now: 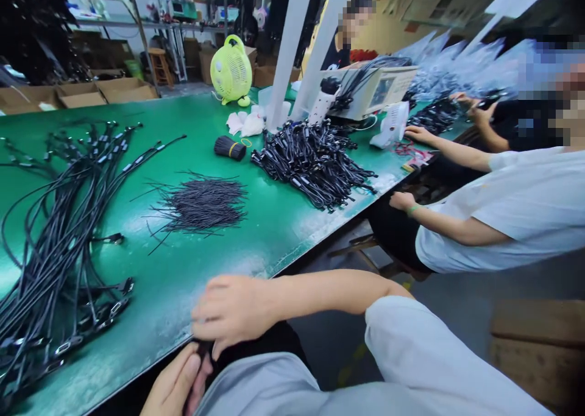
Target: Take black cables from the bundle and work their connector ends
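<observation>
Left hand (176, 382): closed, thumb and fingers pinching a dark cable piece (205, 347) at the table's near edge.
Right hand (233, 309): just above and to the right of the left hand, back upward, fingers bent over the same piece; blurred, so whether they grip it I cannot tell.
Dark cable piece: between the two hands, mostly hidden by them.
Green tabletop (169, 282): directly beyond both hands, its edge running away to their right.
Long black cables (68, 245): left of the hands, in a loose, spread-out bunch with metallic connectors at the near ends.
Short black wire ties (208, 203): straight ahead of the right hand, in a flat, roughly parallel pile.
Banded bundle (230, 148): farther beyond that pile, black strands held by a yellow band.
Folded black cables (315, 166): ahead and to the right of the hands, heaped near the table edge.
Green fan (231, 72): well beyond the hands, upright at the far side of the table, with white crumpled material (247, 123) in front of it.
White fan (393, 123): far to the right of the hands, past the heap.
Co-worker in a pale shirt (498, 209): seated to the right, one hand on the table beside the white fan, the other a loose fist below the edge.
</observation>
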A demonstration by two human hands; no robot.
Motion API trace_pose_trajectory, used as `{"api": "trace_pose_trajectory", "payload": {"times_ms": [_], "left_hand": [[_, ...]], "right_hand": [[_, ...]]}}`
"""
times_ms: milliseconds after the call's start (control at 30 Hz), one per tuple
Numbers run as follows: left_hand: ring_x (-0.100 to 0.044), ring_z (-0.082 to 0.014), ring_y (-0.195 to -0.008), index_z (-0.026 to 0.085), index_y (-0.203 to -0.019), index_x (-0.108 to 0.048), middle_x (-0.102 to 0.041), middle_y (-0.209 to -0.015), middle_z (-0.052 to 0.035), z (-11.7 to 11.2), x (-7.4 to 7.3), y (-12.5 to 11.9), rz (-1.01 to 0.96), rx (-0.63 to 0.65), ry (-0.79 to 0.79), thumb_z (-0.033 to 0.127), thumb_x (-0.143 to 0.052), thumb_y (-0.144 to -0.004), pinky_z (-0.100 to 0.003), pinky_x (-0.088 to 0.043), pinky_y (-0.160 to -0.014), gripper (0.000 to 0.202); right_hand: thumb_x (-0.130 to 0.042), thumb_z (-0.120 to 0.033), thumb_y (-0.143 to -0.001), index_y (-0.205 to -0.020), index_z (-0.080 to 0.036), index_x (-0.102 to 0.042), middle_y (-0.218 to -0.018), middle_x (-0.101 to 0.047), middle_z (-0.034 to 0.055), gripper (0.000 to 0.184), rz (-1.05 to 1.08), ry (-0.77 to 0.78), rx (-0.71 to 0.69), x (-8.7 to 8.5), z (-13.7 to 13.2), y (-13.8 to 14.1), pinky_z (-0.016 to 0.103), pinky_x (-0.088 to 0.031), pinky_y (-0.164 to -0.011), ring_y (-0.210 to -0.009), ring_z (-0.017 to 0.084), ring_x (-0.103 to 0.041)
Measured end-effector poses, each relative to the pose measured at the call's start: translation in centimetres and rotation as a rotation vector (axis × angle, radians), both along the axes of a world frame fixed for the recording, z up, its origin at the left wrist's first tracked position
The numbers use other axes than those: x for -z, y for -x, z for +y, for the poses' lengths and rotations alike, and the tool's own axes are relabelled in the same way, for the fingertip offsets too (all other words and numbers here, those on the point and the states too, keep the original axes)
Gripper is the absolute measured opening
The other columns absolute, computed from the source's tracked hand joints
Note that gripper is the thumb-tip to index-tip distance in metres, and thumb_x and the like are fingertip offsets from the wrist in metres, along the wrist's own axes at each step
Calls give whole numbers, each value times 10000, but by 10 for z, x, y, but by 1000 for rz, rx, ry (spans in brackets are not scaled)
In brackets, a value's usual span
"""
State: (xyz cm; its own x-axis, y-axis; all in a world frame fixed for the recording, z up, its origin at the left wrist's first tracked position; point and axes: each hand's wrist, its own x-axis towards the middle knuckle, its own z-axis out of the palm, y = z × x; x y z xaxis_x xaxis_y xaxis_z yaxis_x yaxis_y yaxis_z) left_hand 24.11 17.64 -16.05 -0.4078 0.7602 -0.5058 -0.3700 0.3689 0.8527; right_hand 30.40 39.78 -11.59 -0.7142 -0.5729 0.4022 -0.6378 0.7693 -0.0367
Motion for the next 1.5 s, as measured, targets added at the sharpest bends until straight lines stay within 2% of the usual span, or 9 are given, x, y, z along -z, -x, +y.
{"api": "trace_pose_trajectory", "payload": {"times_ms": [67, 233, 400, 600, 833, 1000, 1200, 1367, 1500], "left_hand": [[-312, -81, -461, 152, -769, -587, -415, -540, 41, 0, -9, 8, -44, -102, -39, 645, -617, -809, -214, -272, -452, 496], [-365, -102, -529, 147, -806, -605, -465, -605, 15, 1, -25, 19, -52, -141, -34, 556, -624, -846, -227, -338, -511, 411], [-318, -75, -489, 149, -788, -578, -397, -594, 43, 11, -23, 13, -125, -128, -81, 574, -651, -823, -218, -286, -479, 433], [-306, -62, -501, 145, -774, -559, -381, -609, 47, 22, -31, 9, -146, -217, -117, 564, -643, -843, -213, -248, -489, 433], [-318, -59, -504, 142, -766, -558, -391, -614, 44, 23, -33, 12, -158, -235, -151, 540, -648, -852, -210, -258, -496, 417], [-309, -49, -489, 133, -825, -592, -384, -619, 49, 26, -34, 12, -210, -310, -232, 498, -680, -842, -194, -240, -461, 375], [-308, -60, -473, 164, -1213, -549, -398, -626, 62, 43, -33, 7, -310, -321, -346, 436, -686, -847, -191, -232, -448, 476], [-359, -89, -506, 125, -1067, -639, -438, -628, 35, 35, -22, 9, -61, -355, -245, 427, -604, -897, -224, -302, -485, 348], [-570, -188, -810, 165, -1023, -681, -625, -852, -49, 29, -26, 9, 196, -423, -106, 396, -745, -785, -246, -446, -638, 338]], "right_hand": [[-433, -440, -990, -1109, -137, -607, -1144, -631, 90, 369, 74, 178, 121, -5, 22, 0, 293, -434, -879, -1010, 161, -571], [-452, -244, -980, -963, -162, -659, -957, -656, 60, 223, 48, 510, 697, 0, 114, 18, 299, -465, -873, -937, 164, -594], [-446, -216, -966, -1145, -148, -642, -1148, -601, 104, 274, -76, 300, 1114, 17, 191, 74, 318, -426, -931, -1042, 200, -561], [-440, -185, -934, -984, -134, -668, -1086, -594, 147, 239, -187, 174, 1188, 37, 210, 127, 381, -383, -890, -1022, 266, -505], [-294, -176, -968, -1094, -68, -565, -1119, -548, 216, 318, -127, 107, 1308, 23, 207, 114, 416, -372, -839, -1004, 297, -501], [-356, -167, -953, -1042, -106, -582, -1072, -586, 164, 251, 83, 334, 1232, 0, 151, 71, 379, -406, -860, -983, 261, -547], [-483, -204, -948, -943, -204, -608, -887, -640, 21, 125, -354, 856, 497, 23, -11, 5, 244, -459, -739, -820, 141, -603], [-417, -187, -970, -935, -171, -591, -811, -618, 55, 178, -121, 514, 455, 36, -46, -4, 284, -420, -642, -729, 159, -556], [-461, -322, -979, -787, -181, -605, -690, -574, 31, 278, 187, 85, 303, 15, -37, 2, 313, -355, -543, -649, 156, -534]]}}
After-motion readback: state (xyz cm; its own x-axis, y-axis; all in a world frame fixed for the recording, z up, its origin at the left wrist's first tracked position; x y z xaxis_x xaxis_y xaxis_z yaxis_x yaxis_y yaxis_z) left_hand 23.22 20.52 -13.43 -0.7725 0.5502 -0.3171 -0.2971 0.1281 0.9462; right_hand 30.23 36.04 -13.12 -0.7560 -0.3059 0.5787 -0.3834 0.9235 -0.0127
